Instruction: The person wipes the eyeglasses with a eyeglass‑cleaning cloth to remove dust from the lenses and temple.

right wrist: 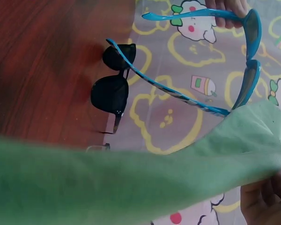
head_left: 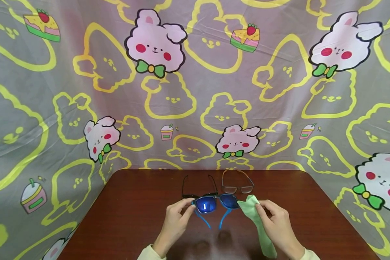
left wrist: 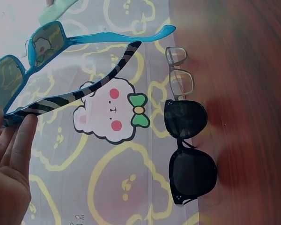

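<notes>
Blue-framed sunglasses (head_left: 206,204) with mirrored blue lenses are held up over the table, arms unfolded. My left hand (head_left: 175,222) pinches them at the left hinge corner; in the left wrist view the fingers (left wrist: 23,145) lie against the striped arm (left wrist: 61,101). My right hand (head_left: 277,224) pinches a light green cloth (head_left: 260,231), which hangs down below the fingers. The cloth's upper corner is by the right-side lens (head_left: 229,201); in the right wrist view the cloth (right wrist: 253,126) overlaps the frame's corner, and whether they touch I cannot tell.
Black sunglasses (left wrist: 192,173) lie unfolded on the brown table (head_left: 133,216), behind the blue pair. Clear-lensed glasses (head_left: 237,189) with thin arms lie to their right. A patterned curtain (head_left: 195,86) hangs behind the table and along both sides.
</notes>
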Motion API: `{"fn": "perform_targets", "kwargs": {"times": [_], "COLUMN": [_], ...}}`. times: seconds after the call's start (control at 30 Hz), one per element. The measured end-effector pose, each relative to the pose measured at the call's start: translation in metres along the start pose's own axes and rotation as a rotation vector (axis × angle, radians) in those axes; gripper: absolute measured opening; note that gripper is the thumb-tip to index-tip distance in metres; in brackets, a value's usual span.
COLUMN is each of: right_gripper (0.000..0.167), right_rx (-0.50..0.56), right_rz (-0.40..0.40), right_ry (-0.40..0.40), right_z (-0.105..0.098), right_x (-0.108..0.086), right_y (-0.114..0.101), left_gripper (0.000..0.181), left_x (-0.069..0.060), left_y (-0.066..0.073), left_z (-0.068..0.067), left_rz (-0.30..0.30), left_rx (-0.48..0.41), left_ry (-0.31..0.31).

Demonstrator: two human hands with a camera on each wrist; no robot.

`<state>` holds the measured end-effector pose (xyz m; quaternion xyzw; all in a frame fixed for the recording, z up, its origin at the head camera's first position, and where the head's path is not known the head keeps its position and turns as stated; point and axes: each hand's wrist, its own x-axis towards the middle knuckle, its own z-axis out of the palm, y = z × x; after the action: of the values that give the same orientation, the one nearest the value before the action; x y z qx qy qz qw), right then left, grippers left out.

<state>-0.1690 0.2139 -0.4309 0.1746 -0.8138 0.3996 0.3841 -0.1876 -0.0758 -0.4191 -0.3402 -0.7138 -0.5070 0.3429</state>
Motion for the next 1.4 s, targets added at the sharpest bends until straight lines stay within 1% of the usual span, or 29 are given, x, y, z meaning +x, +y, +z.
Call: {"fn": "perform_targets", "kwargs": {"times": [0.23, 0.37, 0.47, 0.57, 0.67, 0.73, 0.87, 1.0, 1.07, 1.23, 1.3, 1.4], "right_gripper": [0.017, 0.012, 0.008, 0.007, 0.006, 0.005, 0.006, 0.011, 0.014, 0.017, 0.018, 0.021], "right_rx": [-0.045, -0.055, -0.063, -0.063, -0.044, -0.031, 0.039, 0.173, 0.237, 0.352, 0.384, 0.434], "right_rz": [0.133, 0.201, 0.262, 0.316, 0.351, 0.361, 0.397, 0.471, 0.494, 0.489, 0.482, 0.49], "right_ry": [0.007, 0.003, -0.031, -0.066, -0.094, -0.108, -0.145, -0.205, -0.236, -0.292, -0.309, -0.328], "right_z": [0.0, 0.0, 0.0, 0.002, 0.006, 0.009, 0.013, 0.015, 0.015, 0.015, 0.014, 0.013], "right_x": [0.002, 0.003, 0.004, 0.004, 0.004, 0.004, 0.005, 0.005, 0.005, 0.006, 0.007, 0.007], "right_y": [0.003, 0.003, 0.005, 0.009, 0.012, 0.013, 0.011, 0.007, 0.007, 0.008, 0.008, 0.008], "left_gripper": [0.016, 0.019, 0.019, 0.018, 0.017, 0.017, 0.018, 0.018, 0.018, 0.022, 0.022, 0.022], "left_x": [0.0, -0.002, -0.003, -0.003, -0.004, -0.005, -0.005, -0.005, -0.006, -0.005, -0.005, -0.005], "left_y": [0.0, -0.001, -0.001, 0.0, 0.001, 0.002, 0.003, 0.004, 0.005, 0.003, 0.003, 0.003], "left_z": [-0.002, -0.003, -0.003, -0.002, -0.002, -0.001, 0.002, 0.003, 0.004, 0.005, 0.005, 0.005], "left_rz": [-0.021, -0.039, -0.056, -0.079, -0.101, -0.103, -0.083, -0.057, -0.039, 0.01, 0.014, 0.0], "left_rx": [-0.004, -0.041, -0.074, -0.084, -0.079, -0.078, -0.086, -0.094, -0.097, -0.08, -0.078, -0.088], "left_ry": [-0.027, -0.048, -0.064, -0.079, -0.097, -0.109, -0.116, -0.117, -0.115, -0.094, -0.091, -0.099]}}
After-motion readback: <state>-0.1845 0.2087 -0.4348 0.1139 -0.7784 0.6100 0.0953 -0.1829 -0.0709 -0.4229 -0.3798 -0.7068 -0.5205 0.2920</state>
